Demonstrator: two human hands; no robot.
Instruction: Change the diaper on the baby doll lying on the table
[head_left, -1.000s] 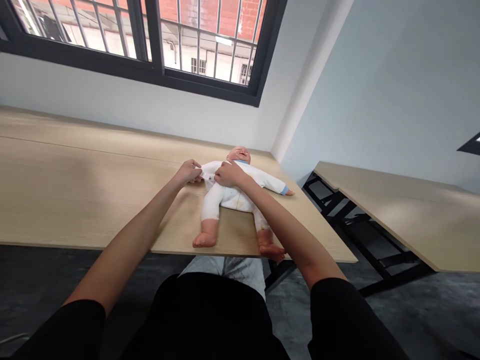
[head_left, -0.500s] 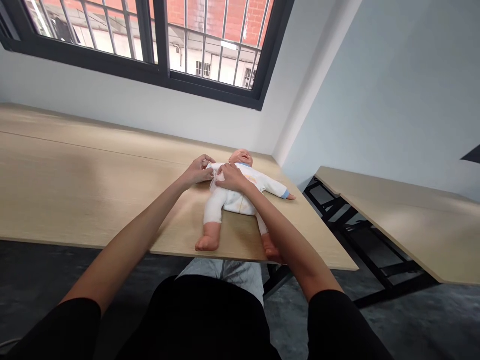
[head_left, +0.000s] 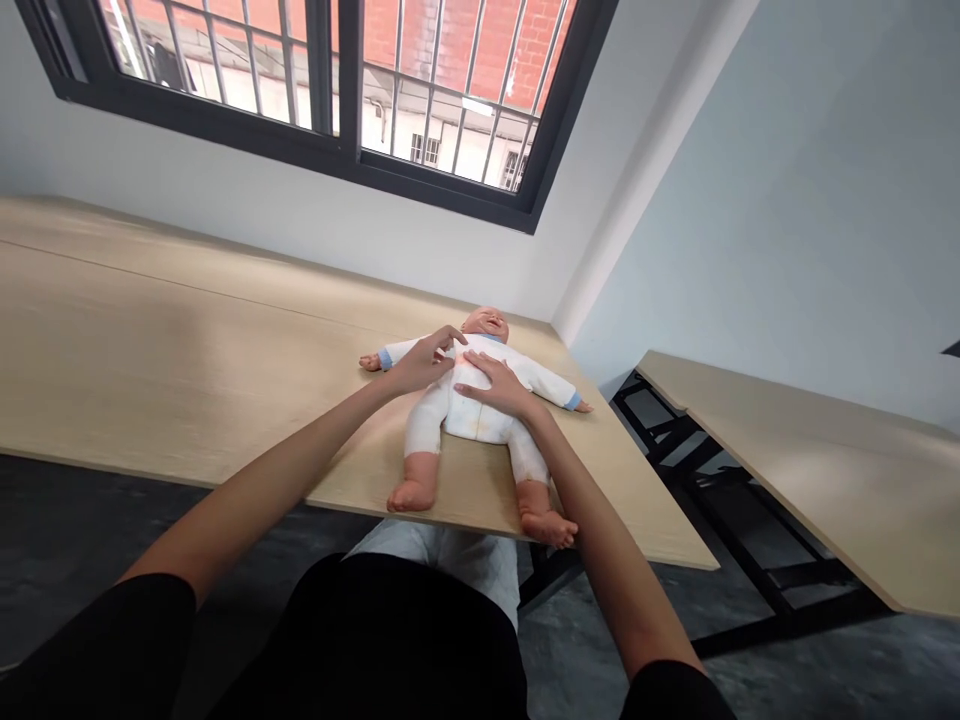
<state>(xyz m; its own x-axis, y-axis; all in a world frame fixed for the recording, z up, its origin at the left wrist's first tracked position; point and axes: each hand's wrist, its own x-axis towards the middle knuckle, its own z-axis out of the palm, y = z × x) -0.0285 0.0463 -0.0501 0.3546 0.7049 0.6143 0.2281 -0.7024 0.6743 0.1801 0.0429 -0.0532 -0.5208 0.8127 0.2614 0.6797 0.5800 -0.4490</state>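
A baby doll (head_left: 480,415) in a white outfit with blue cuffs and collar lies face up on the wooden table (head_left: 187,380). Its arms are stretched out to the sides and its bare feet point toward me. Over the left side of its chest is my left hand (head_left: 431,360), fingers curved and apart, with nothing visible between them. My right hand (head_left: 495,384) rests spread on the middle of the doll's chest. Both hands are close together, just below the doll's head (head_left: 486,322).
Behind the table is a wall with a dark-framed, barred window (head_left: 345,160). A second wooden table (head_left: 810,460) with black folding legs stands at the right, across a gap. The near table edge runs just below the doll's feet.
My left hand has come off the doll's sleeve and moved right, over the chest. My right hand has spread and shifted slightly right. The doll's left-side cuff and hand now show. The view has shifted slightly.
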